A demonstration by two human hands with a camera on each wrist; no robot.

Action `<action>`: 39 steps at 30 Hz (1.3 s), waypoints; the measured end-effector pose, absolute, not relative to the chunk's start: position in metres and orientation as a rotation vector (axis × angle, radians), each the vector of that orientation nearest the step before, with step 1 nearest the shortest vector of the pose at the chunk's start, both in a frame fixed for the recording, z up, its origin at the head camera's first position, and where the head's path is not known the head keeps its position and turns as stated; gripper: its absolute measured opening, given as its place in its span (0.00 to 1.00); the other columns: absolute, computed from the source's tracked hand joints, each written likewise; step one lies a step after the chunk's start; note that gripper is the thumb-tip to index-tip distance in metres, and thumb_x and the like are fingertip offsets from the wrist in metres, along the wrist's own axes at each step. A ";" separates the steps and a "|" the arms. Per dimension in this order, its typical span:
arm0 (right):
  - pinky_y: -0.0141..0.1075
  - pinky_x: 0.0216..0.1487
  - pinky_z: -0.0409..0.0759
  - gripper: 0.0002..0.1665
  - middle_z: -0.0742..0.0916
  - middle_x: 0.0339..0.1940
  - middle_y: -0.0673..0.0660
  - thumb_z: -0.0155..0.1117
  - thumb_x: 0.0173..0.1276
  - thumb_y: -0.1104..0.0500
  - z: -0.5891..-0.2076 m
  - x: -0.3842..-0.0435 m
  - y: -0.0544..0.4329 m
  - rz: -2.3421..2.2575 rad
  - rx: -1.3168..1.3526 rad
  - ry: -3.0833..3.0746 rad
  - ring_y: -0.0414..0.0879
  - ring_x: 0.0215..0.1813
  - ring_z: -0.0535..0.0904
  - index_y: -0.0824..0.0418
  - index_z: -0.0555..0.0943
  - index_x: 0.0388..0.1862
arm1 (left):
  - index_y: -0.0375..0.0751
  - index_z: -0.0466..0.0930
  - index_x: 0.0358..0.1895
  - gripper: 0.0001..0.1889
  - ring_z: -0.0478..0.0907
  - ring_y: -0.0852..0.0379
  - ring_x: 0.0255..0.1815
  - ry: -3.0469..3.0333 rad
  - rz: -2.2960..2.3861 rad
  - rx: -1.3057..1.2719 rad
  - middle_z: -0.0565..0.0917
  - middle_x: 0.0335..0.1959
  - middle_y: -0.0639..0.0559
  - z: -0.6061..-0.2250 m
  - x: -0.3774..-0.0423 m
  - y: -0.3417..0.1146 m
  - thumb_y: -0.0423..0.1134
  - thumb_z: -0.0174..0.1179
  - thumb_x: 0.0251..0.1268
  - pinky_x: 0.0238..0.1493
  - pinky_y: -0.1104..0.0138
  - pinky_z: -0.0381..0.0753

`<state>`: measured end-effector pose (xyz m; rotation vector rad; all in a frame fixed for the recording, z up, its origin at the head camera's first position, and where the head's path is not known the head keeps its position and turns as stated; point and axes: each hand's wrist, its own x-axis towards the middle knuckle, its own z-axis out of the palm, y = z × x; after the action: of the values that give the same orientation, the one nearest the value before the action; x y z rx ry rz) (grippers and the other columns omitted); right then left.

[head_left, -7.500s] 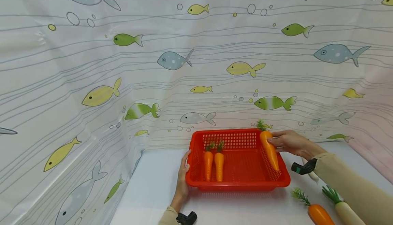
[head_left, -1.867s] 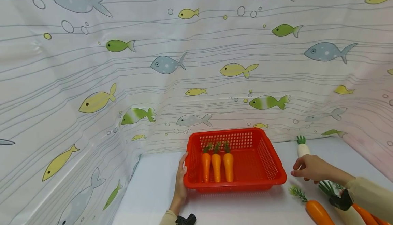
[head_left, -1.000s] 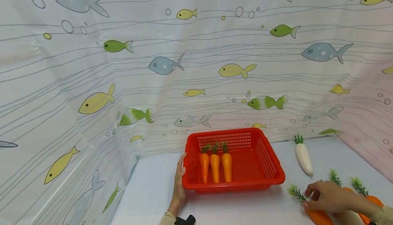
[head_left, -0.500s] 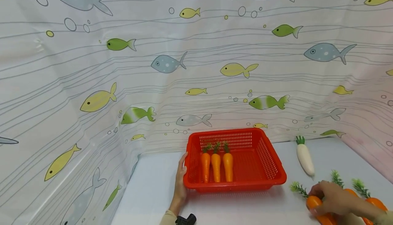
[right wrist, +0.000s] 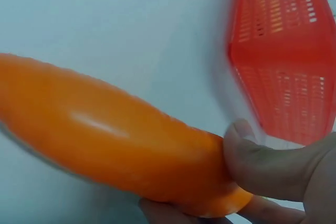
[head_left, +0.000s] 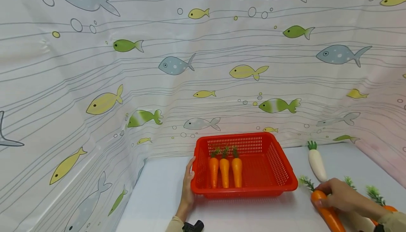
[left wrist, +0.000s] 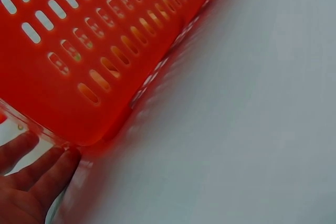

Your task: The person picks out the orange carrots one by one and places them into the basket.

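My right hand (head_left: 339, 197) pinches the thick top end of an orange carrot (head_left: 330, 216), low over the white table on the right; its leafy green top points toward the basket. The right wrist view shows the thumb on one side of the carrot (right wrist: 105, 124) and fingers beneath. My left hand (head_left: 187, 191) rests against the left side of a red plastic basket (head_left: 244, 190). Seen from the left wrist, its straight fingers (left wrist: 47, 177) touch the basket's outer edge. Three carrots (head_left: 224, 172) lie side by side in the basket's left part.
A white radish (head_left: 317, 164) lies behind my right hand. Another pale radish (head_left: 353, 221) shows partly under that hand. Carrots with green tops (head_left: 375, 194) lie farther right, partly hidden by the arm. A fish-patterned curtain (head_left: 203, 108) stands behind the table (head_left: 158, 193).
A third carrot has come to lie in the basket since the oldest frame. My right hand has moved down to another carrot, gripped it and shifted it slightly. The left hand stays at the basket.
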<state>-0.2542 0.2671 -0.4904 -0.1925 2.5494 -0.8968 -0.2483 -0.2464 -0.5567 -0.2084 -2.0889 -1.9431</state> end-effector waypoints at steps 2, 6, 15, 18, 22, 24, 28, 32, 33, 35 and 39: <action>0.40 0.37 0.81 0.22 0.86 0.39 0.54 0.75 0.66 0.57 -0.490 -0.256 0.267 -0.910 -0.183 2.564 0.48 0.39 0.78 0.70 0.87 0.54 | 0.62 0.54 0.86 0.31 0.61 0.37 0.83 -2.091 -1.943 -0.205 0.57 0.87 0.51 -0.556 -0.249 -0.246 0.52 0.32 0.83 0.77 0.39 0.69; 0.39 0.34 0.81 0.26 0.87 0.41 0.56 0.75 0.67 0.55 -0.491 -0.259 0.268 -0.940 -0.167 2.589 0.48 0.39 0.79 0.71 0.86 0.56 | 0.62 0.53 0.86 0.31 0.61 0.37 0.83 -2.088 -1.955 -0.211 0.57 0.87 0.50 -0.554 -0.249 -0.246 0.52 0.32 0.83 0.77 0.39 0.70; 0.41 0.36 0.87 0.36 0.89 0.48 0.67 0.76 0.68 0.50 -0.495 -0.267 0.265 -1.010 -0.099 2.605 0.48 0.40 0.80 0.76 0.81 0.62 | 0.63 0.54 0.85 0.31 0.62 0.41 0.82 -2.102 -1.949 -0.196 0.58 0.86 0.54 -0.550 -0.247 -0.247 0.52 0.34 0.83 0.76 0.43 0.73; 0.44 0.39 0.91 0.35 0.89 0.50 0.70 0.76 0.68 0.51 -0.493 -0.271 0.261 -1.064 -0.082 2.587 0.49 0.41 0.83 0.76 0.80 0.63 | 0.63 0.54 0.85 0.31 0.62 0.41 0.83 -2.104 -1.941 -0.189 0.58 0.86 0.55 -0.549 -0.246 -0.248 0.52 0.34 0.83 0.76 0.43 0.73; 0.48 0.41 0.93 0.34 0.89 0.53 0.71 0.74 0.71 0.54 -0.487 -0.275 0.259 -1.163 -0.081 2.519 0.50 0.43 0.86 0.77 0.78 0.65 | 0.64 0.54 0.85 0.31 0.62 0.40 0.83 -2.101 -1.947 -0.184 0.58 0.86 0.55 -0.550 -0.246 -0.248 0.52 0.33 0.83 0.76 0.43 0.72; 0.49 0.43 0.93 0.35 0.88 0.54 0.71 0.72 0.72 0.55 -0.481 -0.278 0.259 -1.206 -0.085 2.487 0.51 0.44 0.86 0.78 0.76 0.67 | 0.63 0.54 0.86 0.30 0.62 0.39 0.83 -2.098 -1.953 -0.190 0.57 0.87 0.54 -0.551 -0.246 -0.248 0.52 0.32 0.84 0.76 0.43 0.73; 0.50 0.45 0.92 0.37 0.87 0.58 0.74 0.72 0.72 0.55 -0.467 -0.285 0.260 -1.238 -0.081 2.493 0.51 0.46 0.87 0.79 0.73 0.70 | 0.65 0.54 0.85 0.30 0.62 0.39 0.83 -2.099 -1.956 -0.183 0.57 0.87 0.54 -0.553 -0.247 -0.247 0.53 0.31 0.84 0.76 0.42 0.72; 0.49 0.46 0.92 0.42 0.84 0.61 0.77 0.73 0.72 0.54 -0.452 -0.293 0.262 -1.240 -0.088 2.550 0.50 0.47 0.87 0.79 0.70 0.72 | 0.64 0.54 0.85 0.30 0.62 0.39 0.83 -2.098 -1.962 -0.185 0.57 0.87 0.53 -0.553 -0.247 -0.247 0.53 0.31 0.84 0.77 0.41 0.71; 0.48 0.47 0.92 0.43 0.83 0.62 0.77 0.74 0.72 0.53 -0.448 -0.295 0.263 -1.248 -0.096 2.557 0.50 0.47 0.88 0.79 0.69 0.73 | 0.63 0.54 0.85 0.30 0.62 0.38 0.83 -2.094 -1.963 -0.184 0.57 0.87 0.53 -0.553 -0.247 -0.247 0.53 0.31 0.84 0.77 0.41 0.71; 0.48 0.47 0.92 0.45 0.82 0.64 0.78 0.74 0.72 0.51 -0.439 -0.297 0.265 -1.258 -0.118 2.578 0.51 0.48 0.88 0.80 0.68 0.74 | 0.64 0.54 0.85 0.30 0.62 0.39 0.83 -2.091 -1.966 -0.178 0.57 0.87 0.53 -0.553 -0.247 -0.246 0.53 0.31 0.84 0.77 0.41 0.71; 0.48 0.47 0.92 0.47 0.82 0.64 0.79 0.71 0.74 0.50 -0.421 -0.300 0.269 -1.286 -0.184 2.607 0.52 0.49 0.89 0.82 0.65 0.75 | 0.65 0.54 0.85 0.30 0.62 0.39 0.83 -2.092 -1.967 -0.168 0.57 0.87 0.54 -0.553 -0.246 -0.245 0.53 0.33 0.84 0.76 0.41 0.72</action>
<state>-0.3004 0.2685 -0.4212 -0.1836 2.6066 -1.2859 -0.2463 -0.2450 -0.5525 -0.1678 -2.0922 -1.9671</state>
